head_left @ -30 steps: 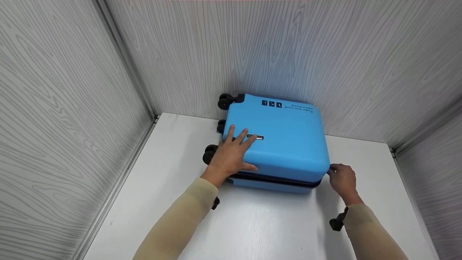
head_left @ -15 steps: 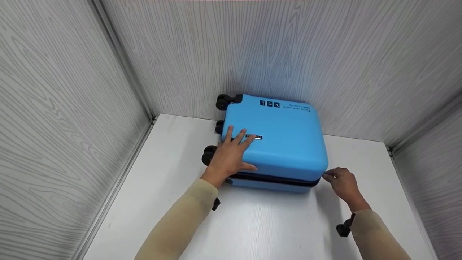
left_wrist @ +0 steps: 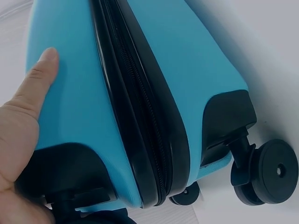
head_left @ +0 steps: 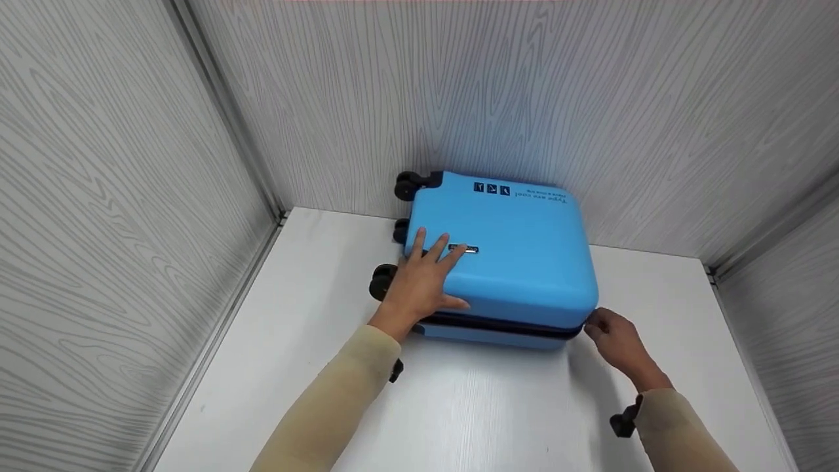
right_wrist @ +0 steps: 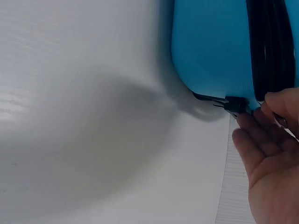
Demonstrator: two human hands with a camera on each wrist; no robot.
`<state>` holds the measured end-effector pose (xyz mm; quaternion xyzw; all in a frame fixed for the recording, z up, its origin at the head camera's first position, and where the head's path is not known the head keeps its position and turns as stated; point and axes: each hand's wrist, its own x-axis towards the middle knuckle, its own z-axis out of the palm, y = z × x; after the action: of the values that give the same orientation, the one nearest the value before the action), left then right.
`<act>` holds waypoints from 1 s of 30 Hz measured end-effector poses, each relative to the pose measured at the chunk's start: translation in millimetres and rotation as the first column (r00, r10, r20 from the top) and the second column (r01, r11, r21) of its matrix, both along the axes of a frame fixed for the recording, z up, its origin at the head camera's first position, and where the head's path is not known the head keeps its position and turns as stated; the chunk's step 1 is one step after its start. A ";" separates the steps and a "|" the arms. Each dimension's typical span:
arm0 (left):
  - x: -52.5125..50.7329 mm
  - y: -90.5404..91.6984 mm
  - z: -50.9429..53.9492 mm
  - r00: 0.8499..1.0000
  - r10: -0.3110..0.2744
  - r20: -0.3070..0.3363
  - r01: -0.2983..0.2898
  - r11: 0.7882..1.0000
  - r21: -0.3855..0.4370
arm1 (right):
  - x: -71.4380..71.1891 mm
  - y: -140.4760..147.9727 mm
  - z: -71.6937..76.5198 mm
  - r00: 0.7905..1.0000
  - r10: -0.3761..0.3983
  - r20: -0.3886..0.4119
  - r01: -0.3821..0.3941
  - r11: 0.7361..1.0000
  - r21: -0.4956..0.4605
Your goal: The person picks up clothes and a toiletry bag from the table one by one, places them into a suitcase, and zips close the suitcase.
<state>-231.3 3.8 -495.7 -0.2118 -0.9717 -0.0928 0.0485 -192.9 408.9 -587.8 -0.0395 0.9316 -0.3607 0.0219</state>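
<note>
Blue suitcase (head_left: 511,246) is cut off in both wrist views.

One suitcase (head_left: 511,236), two hands (head_left: 416,282) (head_left: 616,337), two sleeves (head_left: 328,406) (head_left: 682,432), three walls (head_left: 118,196) (head_left: 393,98) (head_left: 786,314).

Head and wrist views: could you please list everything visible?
Tabletop: one, white, foreground
Suitcase: one, blue, on tabletop
Wheels: at least three, black, suitcase's left end
Zip: one, black, along suitcase's side
Shiny piece: one, silvery, suitcase's right end
Badge: one, dark, upper face
Icons: three, black, upper face
Lettering: two lines, dark, beside icons
Walls: three, grey, back and sides
Devices: two, black, near sleeves
Sleeves: two, beige, foreground
Left hand: one, on suitcase
Right hand: one, pinching shiny piece
</note>
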 end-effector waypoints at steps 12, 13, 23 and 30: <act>0.5 -0.4 0.8 1.000 -0.001 0.000 0.001 1.000 -0.014 | 0.1 3.9 0.6 0.996 0.061 0.072 -0.059 0.997 -0.042; 0.5 -0.4 0.7 1.000 0.000 0.000 0.000 1.000 -0.013 | 0.4 3.5 1.0 0.995 0.060 0.075 -0.057 0.997 -0.047; 0.1 0.2 -2.0 1.000 -0.004 -0.020 0.003 1.000 -0.020 | 10.3 -9.5 -2.1 0.994 -0.044 -0.099 0.043 0.999 -0.014; 0.6 0.6 -1.9 1.000 -0.010 -0.020 0.009 0.999 -0.031 | 12.4 -3.2 -6.4 0.999 -0.040 -0.013 0.039 0.997 -0.068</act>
<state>-230.7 4.4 -497.6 -0.2182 -0.9714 -0.0757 0.0547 -180.5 405.7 -594.2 -0.0246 0.9196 -0.3919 0.0066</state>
